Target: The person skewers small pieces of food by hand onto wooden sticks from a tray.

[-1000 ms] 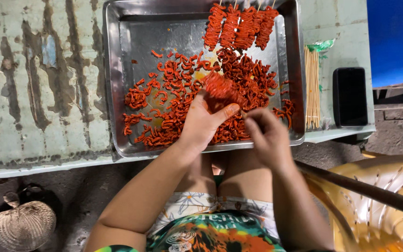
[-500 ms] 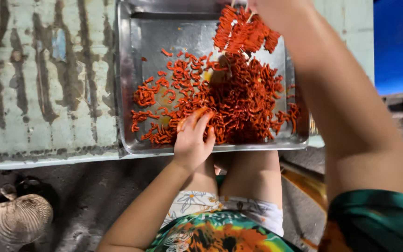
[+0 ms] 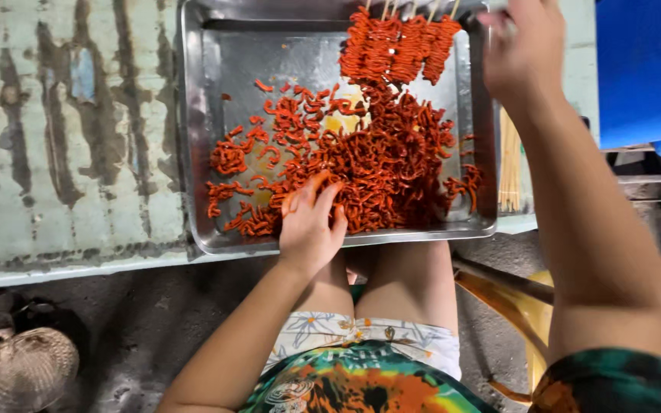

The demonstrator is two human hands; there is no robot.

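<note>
Red-orange, oily strips cling around the fingertips [image 3: 321, 191] of the left hand [image 3: 311, 226], which lie spread and slightly curled on the near edge of the pile of marinated meat strips [image 3: 380, 164], touching pieces but not clamped on any one that I can make out. The right hand [image 3: 525, 46] is raised over the far right corner of the metal tray [image 3: 200, 138], blurred; its fingers seem bunched around something thin, though I cannot tell what, or whether they are truly closed.

The pile fills the middle and right of the tray, with loose strips scattered toward the left. Finished skewers [image 3: 399, 46] lie side by side at the far edge, sticks pointing away. Bare bamboo sticks [image 3: 509, 172] rest just beside the tray on the right, on a worn painted table [image 3: 63, 138]. A woven fan [image 3: 17, 371] lies on the ground to the left.

To do this well, I judge the left fingers should pinch a single strip clear of the tangle rather than scoop a clump, keeping it over the tray so oil drips inside.
</note>
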